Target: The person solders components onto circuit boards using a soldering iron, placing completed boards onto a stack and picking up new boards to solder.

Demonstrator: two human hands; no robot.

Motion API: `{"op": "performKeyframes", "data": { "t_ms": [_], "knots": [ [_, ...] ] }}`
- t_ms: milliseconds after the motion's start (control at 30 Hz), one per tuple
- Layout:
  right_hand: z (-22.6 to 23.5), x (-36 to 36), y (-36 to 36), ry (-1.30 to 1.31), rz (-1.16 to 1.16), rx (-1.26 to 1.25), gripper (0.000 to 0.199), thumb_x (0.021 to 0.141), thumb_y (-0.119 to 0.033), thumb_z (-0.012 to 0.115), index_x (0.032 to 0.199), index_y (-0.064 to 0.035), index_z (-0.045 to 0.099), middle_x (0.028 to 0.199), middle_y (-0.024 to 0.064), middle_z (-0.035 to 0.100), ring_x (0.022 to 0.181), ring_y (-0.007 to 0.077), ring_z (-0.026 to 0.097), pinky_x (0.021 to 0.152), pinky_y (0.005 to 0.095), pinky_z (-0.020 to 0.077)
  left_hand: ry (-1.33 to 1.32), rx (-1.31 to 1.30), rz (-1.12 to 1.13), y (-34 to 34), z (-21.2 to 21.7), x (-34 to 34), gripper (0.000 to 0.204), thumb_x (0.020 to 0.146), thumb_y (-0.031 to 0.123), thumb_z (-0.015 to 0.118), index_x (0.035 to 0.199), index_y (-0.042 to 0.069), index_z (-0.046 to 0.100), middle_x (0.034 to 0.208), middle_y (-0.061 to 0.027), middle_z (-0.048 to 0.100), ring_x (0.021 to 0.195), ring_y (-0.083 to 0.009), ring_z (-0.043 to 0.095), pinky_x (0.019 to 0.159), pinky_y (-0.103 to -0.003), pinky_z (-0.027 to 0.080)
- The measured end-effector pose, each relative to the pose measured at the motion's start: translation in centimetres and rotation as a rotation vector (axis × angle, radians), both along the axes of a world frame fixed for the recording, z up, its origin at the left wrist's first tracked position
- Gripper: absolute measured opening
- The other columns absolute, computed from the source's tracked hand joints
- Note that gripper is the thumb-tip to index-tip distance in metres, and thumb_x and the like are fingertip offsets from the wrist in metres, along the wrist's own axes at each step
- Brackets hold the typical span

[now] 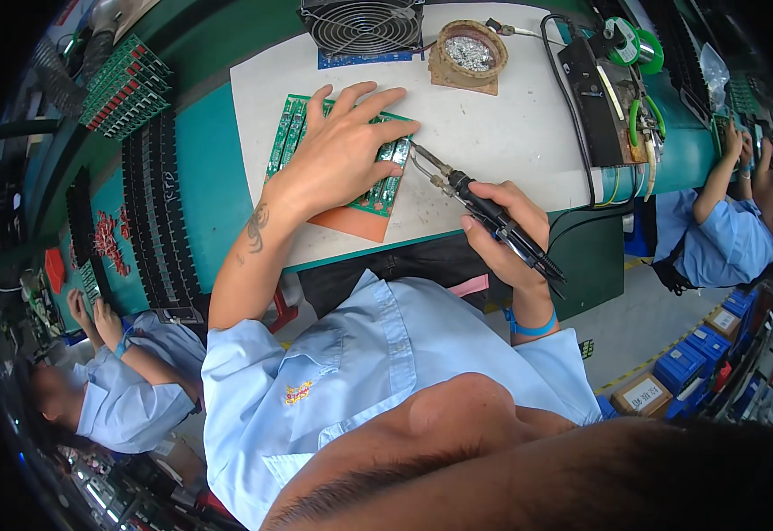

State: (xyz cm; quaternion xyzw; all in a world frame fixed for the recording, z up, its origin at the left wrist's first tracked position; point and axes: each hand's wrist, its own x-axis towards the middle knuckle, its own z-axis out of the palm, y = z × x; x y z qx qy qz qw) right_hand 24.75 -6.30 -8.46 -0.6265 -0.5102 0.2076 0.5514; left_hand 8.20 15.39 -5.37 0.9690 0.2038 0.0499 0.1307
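My left hand (338, 152) lies with fingers spread over a green circuit board panel (285, 133), pressing it down on the white sheet. Part of the panel is hidden beneath that hand. An orange board (357, 223) sticks out under the panel's near edge. In my right hand (517, 221) is a black soldering iron (490, 211), gripped like a pen, with a thin metal feed tube along its front. Its tip points up and left and reaches the panel's right edge, close to my left index finger and thumb. Whether the tip touches the board I cannot tell.
Beyond the panel stand a black fan (364, 28) and a round solder pot (470, 53). A black station (592, 97), a green solder reel (634, 44) and green-handled cutters (643, 119) are at right. Black racks (161, 212) and stacked boards (127, 88) are left. Co-workers sit both sides.
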Motion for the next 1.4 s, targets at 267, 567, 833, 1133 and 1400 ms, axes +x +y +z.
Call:
{"op": "performKeyframes", "data": {
  "t_ms": [267,567,833,1133,1400],
  "knots": [
    [0.1,0.1,0.0,0.014,0.0,-0.003,0.043,0.076,0.004,0.08,0.118,0.0035,0.073,0.086,0.0101,0.069,0.069,0.0162,0.056,0.063,0.0258,0.0434,-0.024,-0.017,-0.021,0.2,-0.4,-0.2,0.054,0.079,0.024,0.087,0.132,0.022,0.077,0.155,-0.0031,0.057,0.147,-0.0301,0.043,0.123,-0.063,0.023],
    [0.5,0.8,0.0,0.023,-0.059,0.042,0.043,0.079,0.003,0.08,0.121,0.0029,0.072,0.088,0.01,0.07,0.072,0.017,0.06,0.068,0.026,0.0483,-0.02,-0.038,-0.015,0.2,-0.2,-0.2,0.053,0.08,0.025,0.087,0.132,0.021,0.077,0.155,-0.0053,0.056,0.148,-0.0311,0.042,0.123,-0.064,0.022],
    [-1.0,1.9,5.4,0.059,-0.257,0.183,0.058,0.08,0.003,0.079,0.137,0.0001,0.064,0.107,0.0096,0.07,0.087,0.0163,0.062,0.079,0.0272,0.0521,0.015,-0.032,0.027,-0.1,0.3,-0.4,0.057,0.08,0.02,0.086,0.136,0.026,0.074,0.158,-0.003,0.054,0.149,-0.0291,0.043,0.126,-0.061,0.021],
    [-2.5,2.4,4.9,0.247,-0.267,0.214,0.061,0.084,0.002,0.079,0.142,0.0,0.059,0.115,0.011,0.067,0.089,0.0143,0.062,0.082,0.0269,0.0537,-0.269,0.135,0.056,-6.2,-1.6,-1.4,0.074,0.08,0.011,0.079,0.15,0.015,0.056,0.16,-0.0082,0.049,0.147,-0.0306,0.044,0.121,-0.064,0.021],
    [-2.5,2.3,4.8,0.209,-0.251,0.202,0.061,0.084,0.002,0.079,0.141,0.0005,0.059,0.116,0.0117,0.068,0.089,0.0148,0.062,0.082,0.0269,0.054,-0.311,0.328,0.21,-7.3,-4.7,-4.0,0.069,0.081,0.01,0.076,0.147,0.01,0.056,0.155,-0.0128,0.051,0.142,-0.0325,0.047,0.117,-0.067,0.023]
  ]
}}
